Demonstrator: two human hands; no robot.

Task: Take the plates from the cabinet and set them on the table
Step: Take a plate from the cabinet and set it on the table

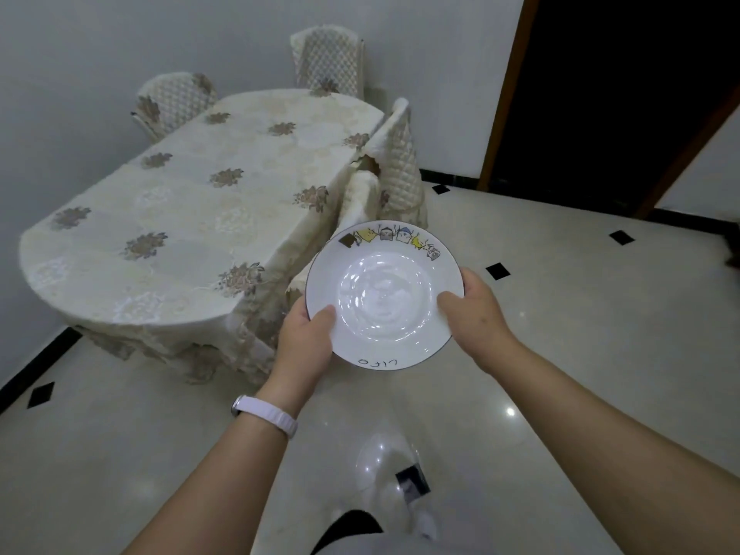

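Observation:
A white plate [384, 294] with a dark rim line, cartoon figures along its far edge and handwriting on its near edge is held level in the air above the floor. My left hand [306, 334] grips its left rim, thumb on top. My right hand [474, 310] grips its right rim the same way. The table [192, 218], oval and covered with a cream floral cloth, stands ahead and to the left of the plate; nothing lies on its top. No cabinet is in view.
Cloth-covered chairs stand around the table: two at its right side [396, 162], one at the far end [328, 62], one at the far left [172, 102]. Glossy tiled floor [560, 354] spreads below. A dark doorway [620, 94] opens at the upper right.

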